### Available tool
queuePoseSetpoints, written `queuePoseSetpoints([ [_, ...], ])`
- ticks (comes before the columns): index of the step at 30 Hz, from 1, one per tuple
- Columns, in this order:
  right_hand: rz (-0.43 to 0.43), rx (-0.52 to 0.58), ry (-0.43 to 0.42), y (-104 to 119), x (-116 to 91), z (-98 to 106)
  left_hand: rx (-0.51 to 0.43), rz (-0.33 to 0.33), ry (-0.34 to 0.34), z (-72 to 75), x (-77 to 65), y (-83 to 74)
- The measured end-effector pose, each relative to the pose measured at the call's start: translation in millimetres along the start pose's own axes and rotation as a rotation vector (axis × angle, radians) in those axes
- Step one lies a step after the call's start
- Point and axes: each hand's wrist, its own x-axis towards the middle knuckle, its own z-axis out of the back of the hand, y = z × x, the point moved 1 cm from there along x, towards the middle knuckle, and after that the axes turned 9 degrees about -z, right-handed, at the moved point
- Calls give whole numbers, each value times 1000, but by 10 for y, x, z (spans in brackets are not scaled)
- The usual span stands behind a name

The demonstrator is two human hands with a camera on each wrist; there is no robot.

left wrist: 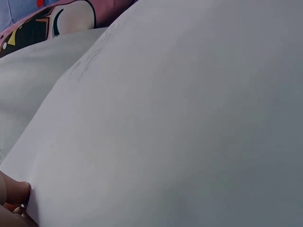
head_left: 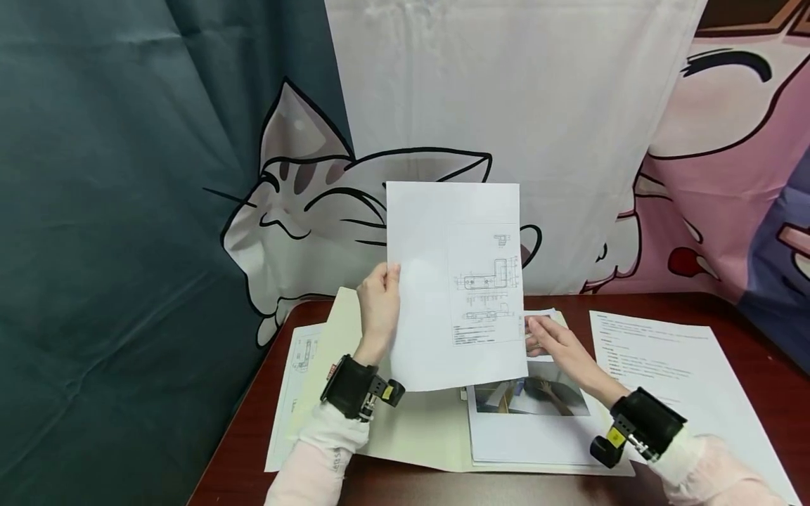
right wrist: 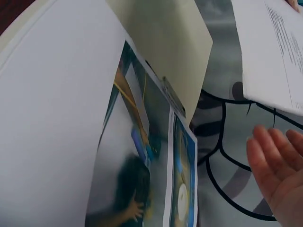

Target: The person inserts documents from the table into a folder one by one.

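Note:
My left hand (head_left: 381,306) pinches the left edge of a white sheet with a technical drawing (head_left: 455,281), held upright above the table. In the left wrist view, the thumb and fingers (left wrist: 16,191) grip the sheet's edge, and its blank part fills most of the picture. My right hand (head_left: 560,344) is beside the sheet's lower right edge, fingers extended. The right wrist view shows that hand (right wrist: 279,172) palm up, apart from the sheet (right wrist: 267,52). Below lies an open cream folder (head_left: 418,436) with a metal clip (right wrist: 173,97) and a page of printed photos (head_left: 531,439).
A sheet with a drawing (head_left: 287,400) lies partly under the folder's left side. Another printed text page (head_left: 671,372) rests on the right of the dark red table (head_left: 569,302). Behind the table hangs a curtain with cartoon cats (head_left: 430,84).

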Motion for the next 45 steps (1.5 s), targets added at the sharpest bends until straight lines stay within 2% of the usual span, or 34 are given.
queuePoseSetpoints([
  [3, -2, 15, -31, 14, -5, -24, -11, 4, 17, -74, -39, 11],
  [7, -36, 32, -131, 15, -13, -17, -20, 3, 67, -174, -90, 28],
  [12, -112, -5, -279, -3, -40, 62, -2, 15, 158, -249, -135, 74],
  [18, -188, -41, -342, -78, -101, 242, 2, 22, 284, -279, -146, 142],
  [28, -265, -126, -381, -283, -271, 489, 165, -57, 579, -403, -216, 399],
  [32, -285, -160, -387, -388, -341, 544, 241, -55, 735, -491, -299, 531],
  [35, -303, -176, -383, -457, -384, 565, 300, -70, 875, -554, -370, 622],
  [39, -324, -185, -361, -553, -434, 580, 384, -147, 1060, -618, -462, 705],
  [42, -325, -185, -341, -633, -462, 585, 434, -186, 1163, -653, -523, 737],
  [45, -343, -189, -330, -710, -482, 578, 471, -174, 1225, -682, -576, 757],
])
